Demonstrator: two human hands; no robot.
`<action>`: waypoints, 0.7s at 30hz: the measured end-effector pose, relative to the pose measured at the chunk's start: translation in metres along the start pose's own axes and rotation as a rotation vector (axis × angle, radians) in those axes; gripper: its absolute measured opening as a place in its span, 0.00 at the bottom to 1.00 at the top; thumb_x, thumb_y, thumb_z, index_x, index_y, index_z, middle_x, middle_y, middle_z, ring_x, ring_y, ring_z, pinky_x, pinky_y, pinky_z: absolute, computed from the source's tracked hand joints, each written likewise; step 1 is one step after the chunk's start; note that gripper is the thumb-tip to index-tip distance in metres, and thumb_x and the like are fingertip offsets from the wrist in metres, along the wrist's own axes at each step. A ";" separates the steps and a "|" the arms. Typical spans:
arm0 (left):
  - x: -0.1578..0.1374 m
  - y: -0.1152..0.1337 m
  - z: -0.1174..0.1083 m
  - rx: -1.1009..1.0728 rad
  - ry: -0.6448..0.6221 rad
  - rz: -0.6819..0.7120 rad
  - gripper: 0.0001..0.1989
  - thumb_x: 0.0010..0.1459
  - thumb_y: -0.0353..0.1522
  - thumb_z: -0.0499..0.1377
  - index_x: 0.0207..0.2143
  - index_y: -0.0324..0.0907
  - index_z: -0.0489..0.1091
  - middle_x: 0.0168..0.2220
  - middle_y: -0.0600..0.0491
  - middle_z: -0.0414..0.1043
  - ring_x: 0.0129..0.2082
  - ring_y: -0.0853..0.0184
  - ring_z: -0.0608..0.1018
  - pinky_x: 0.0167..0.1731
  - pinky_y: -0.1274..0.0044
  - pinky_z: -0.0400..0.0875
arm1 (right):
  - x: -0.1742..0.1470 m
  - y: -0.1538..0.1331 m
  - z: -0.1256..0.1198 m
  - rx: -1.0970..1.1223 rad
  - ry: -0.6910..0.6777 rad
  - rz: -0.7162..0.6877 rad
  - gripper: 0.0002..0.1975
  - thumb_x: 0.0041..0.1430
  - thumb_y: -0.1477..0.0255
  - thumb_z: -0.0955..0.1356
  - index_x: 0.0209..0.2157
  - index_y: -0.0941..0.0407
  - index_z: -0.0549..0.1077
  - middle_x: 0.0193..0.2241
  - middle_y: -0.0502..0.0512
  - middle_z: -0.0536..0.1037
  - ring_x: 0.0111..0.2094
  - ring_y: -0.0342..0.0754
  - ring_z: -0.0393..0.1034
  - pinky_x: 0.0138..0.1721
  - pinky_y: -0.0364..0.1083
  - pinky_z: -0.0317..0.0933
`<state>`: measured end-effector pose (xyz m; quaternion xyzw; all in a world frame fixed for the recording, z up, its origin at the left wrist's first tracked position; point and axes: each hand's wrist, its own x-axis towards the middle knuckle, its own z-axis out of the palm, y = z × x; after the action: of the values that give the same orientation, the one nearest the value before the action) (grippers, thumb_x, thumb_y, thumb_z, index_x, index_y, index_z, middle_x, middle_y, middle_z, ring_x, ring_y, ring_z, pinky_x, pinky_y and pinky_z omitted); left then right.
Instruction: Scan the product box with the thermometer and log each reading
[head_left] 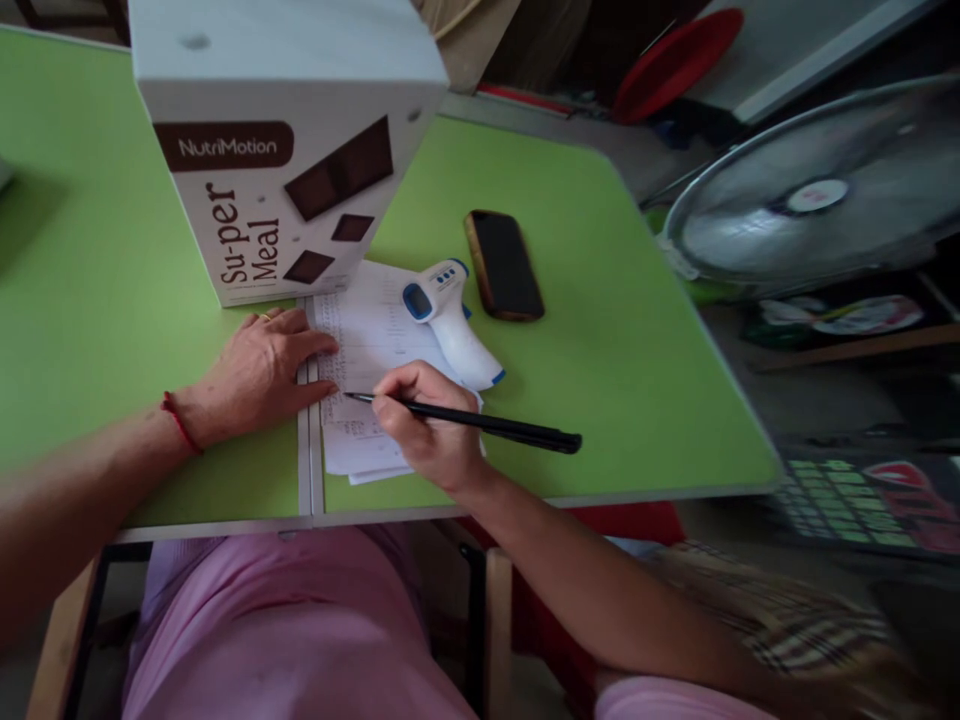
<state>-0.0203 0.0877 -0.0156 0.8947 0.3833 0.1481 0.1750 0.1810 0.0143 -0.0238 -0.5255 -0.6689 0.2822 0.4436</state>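
My right hand [431,425] grips a black pen [499,424], its tip at the written lines on a sheet of paper [367,345]. The sheet carries rows of small handwriting along its left side, too small to read. Flat on the table, my left hand [262,370] has its fingers apart, with thumb and forefinger touching the paper's left edge. A white and blue infrared thermometer [452,330] lies over the right part of the paper, just beyond my right hand. Another sheet's edge [379,477] shows beneath the paper.
A tall white box [255,215] labelled NutriMotion stands beyond my left hand. A dark phone [504,265] lies right of the thermometer on the green table [622,400]. Past the table's right edge is a fan [795,190]. A red round object [679,65] is farther back.
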 end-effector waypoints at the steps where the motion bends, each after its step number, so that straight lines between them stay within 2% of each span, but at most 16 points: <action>1: 0.000 0.000 0.000 0.001 -0.002 -0.001 0.16 0.59 0.36 0.64 0.48 0.40 0.76 0.40 0.46 0.73 0.43 0.56 0.75 0.46 0.65 0.69 | 0.000 -0.001 0.000 0.014 0.024 0.015 0.04 0.55 0.69 0.66 0.27 0.54 0.70 0.15 0.44 0.69 0.16 0.39 0.59 0.17 0.39 0.55; 7: -0.001 -0.001 -0.001 -0.001 -0.007 0.002 0.16 0.59 0.36 0.63 0.49 0.40 0.76 0.40 0.46 0.73 0.43 0.56 0.75 0.46 0.65 0.69 | 0.002 0.000 -0.002 0.007 0.052 0.051 0.04 0.49 0.71 0.68 0.24 0.54 0.68 0.15 0.43 0.67 0.14 0.38 0.56 0.15 0.39 0.51; 15: -0.001 -0.004 0.001 0.015 0.016 0.019 0.16 0.59 0.37 0.64 0.48 0.41 0.76 0.38 0.47 0.72 0.41 0.58 0.75 0.45 0.68 0.69 | 0.000 0.006 -0.002 -0.083 0.001 -0.085 0.09 0.56 0.67 0.67 0.24 0.53 0.66 0.15 0.44 0.68 0.16 0.39 0.58 0.18 0.40 0.55; 21: -0.001 -0.004 0.001 -0.006 0.022 0.027 0.16 0.59 0.36 0.64 0.48 0.39 0.76 0.39 0.46 0.73 0.41 0.57 0.75 0.45 0.66 0.69 | -0.001 0.007 -0.002 -0.105 -0.019 -0.093 0.10 0.58 0.66 0.68 0.25 0.53 0.66 0.16 0.44 0.68 0.16 0.39 0.58 0.18 0.40 0.55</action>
<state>-0.0232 0.0889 -0.0183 0.8975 0.3727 0.1616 0.1714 0.1859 0.0151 -0.0293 -0.5137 -0.7108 0.2308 0.4214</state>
